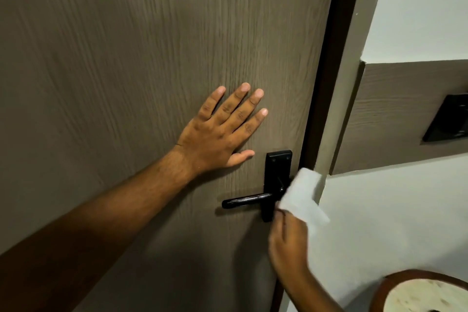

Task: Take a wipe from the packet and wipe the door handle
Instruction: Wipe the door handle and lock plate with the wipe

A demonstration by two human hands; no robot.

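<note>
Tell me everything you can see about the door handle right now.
The door handle is a glossy black lever, metal by its look, on a tall black backplate with two screws near its top. It sits low on the brown wood-grain door, close to the door's right edge. The lever lies roughly level, its rounded free end pointing left. A white wipe, held by the right hand, covers the pivot end and the backplate's right side. The left hand lies flat on the door above, apart from the handle.

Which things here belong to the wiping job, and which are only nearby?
Job: white wipe held in the right hand; black door handle; left hand flat on the door.
Nearby: round table; black wall plate.
</note>
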